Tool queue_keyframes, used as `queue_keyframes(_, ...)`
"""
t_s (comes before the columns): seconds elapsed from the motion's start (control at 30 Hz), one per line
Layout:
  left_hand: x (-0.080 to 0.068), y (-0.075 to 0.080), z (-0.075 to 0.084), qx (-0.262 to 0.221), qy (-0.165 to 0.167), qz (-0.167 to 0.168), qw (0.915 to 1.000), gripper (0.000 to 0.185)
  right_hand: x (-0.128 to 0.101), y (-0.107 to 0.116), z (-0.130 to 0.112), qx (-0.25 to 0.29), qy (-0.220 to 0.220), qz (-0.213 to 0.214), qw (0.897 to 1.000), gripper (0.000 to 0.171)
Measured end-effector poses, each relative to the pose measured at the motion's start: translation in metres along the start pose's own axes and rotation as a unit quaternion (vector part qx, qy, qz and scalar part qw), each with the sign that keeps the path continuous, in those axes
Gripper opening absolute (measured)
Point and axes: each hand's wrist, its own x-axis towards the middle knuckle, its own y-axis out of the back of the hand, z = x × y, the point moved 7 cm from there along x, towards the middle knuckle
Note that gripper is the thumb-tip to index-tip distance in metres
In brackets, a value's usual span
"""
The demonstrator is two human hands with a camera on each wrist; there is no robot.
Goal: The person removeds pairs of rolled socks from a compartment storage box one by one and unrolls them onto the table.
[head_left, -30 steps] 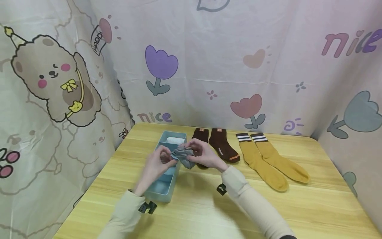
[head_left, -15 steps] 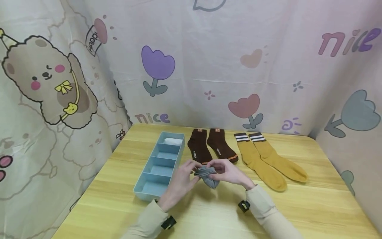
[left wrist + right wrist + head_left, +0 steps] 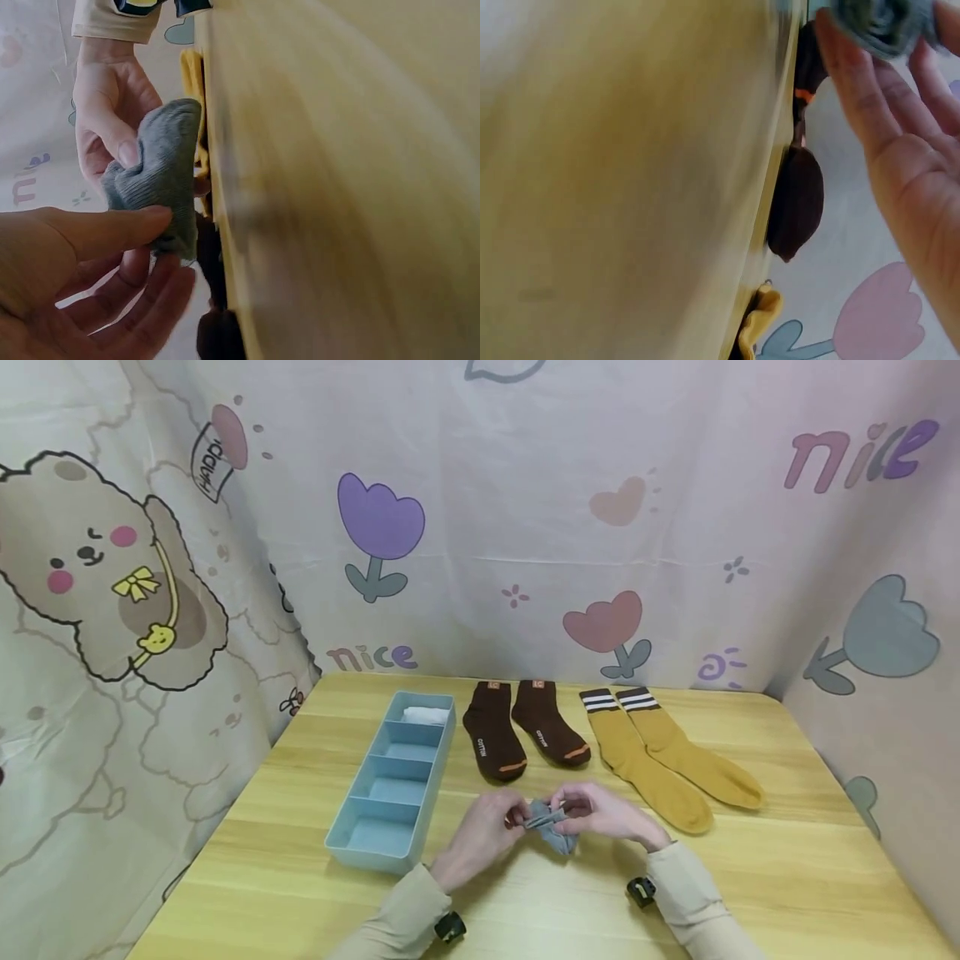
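Observation:
Both hands hold a folded grey ribbed sock (image 3: 557, 838) low over the table, in front of the brown socks. My left hand (image 3: 480, 837) pinches its left end between thumb and fingers. On the other side, my right hand (image 3: 606, 815) grips it with the thumb on the near face. In the left wrist view the sock (image 3: 169, 169) stretches between the two hands, its ribbing plain to see. A rolled end of the sock (image 3: 881, 22) shows at the top of the right wrist view, above the right palm (image 3: 922, 176).
Left of the hands stands a blue divided box (image 3: 369, 859), with a white rolled cloth (image 3: 426, 716) in its far compartment. Two brown socks (image 3: 495, 735) lie flat behind the hands. Two mustard socks (image 3: 641, 768) with striped cuffs lie to the right. A printed curtain (image 3: 480, 610) encloses the table.
Both hands have carried the grey sock from over the box to the right and nearer, onto the side in front of the brown socks. The head view has turned slightly right.

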Motion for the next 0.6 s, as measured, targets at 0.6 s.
queue_keyframes(0.6,-0.007,-0.020,-0.009,-0.051,0.008,-0.149,0.9876,0.043,-0.008,-0.002,0.019,-0.021,-0.018,-0.067,0.997,0.039)
